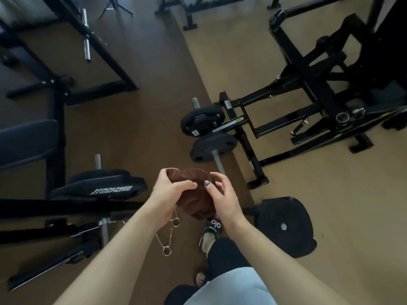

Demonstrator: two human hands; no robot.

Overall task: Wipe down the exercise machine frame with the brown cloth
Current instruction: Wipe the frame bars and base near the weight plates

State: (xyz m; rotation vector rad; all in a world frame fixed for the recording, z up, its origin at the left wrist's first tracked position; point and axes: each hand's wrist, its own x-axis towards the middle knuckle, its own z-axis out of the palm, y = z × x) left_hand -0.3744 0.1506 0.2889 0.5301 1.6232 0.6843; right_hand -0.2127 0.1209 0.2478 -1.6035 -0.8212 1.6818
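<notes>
The brown cloth [193, 194] is up in the air in front of the person, bunched between both hands, above the brown floor [141, 133] and not touching any machine. The left hand [167, 194] has its fingers curled over the top left of the cloth, with the thumb pointing across it. The right hand [222, 194] cups the right side; its thumb presses on the cloth, and the other fingers are bent behind it, so I cannot tell just how they lie. The cloth looks soft and light and floppy, so it will bend any way and will not break. I think it would work best folded into a flat pad and held in one palm, so it does not slip when rubbed along a bar. There is one cloth and there are two hands. Two shiny spring clips [169, 236] hang down below the left hand; I cannot see what holds them up. The black machine frame [286, 102] on the right stands well apart from the cloth, on the lighter floor. It looks hard and heavy and will stay put. Beside it I count two round weight plates [209, 133] on a bar, and one more plate [286, 225] lying flat near the foot in a sandal [211, 230]. On the left is one plate marked Hammer Strength [105, 186].
</notes>
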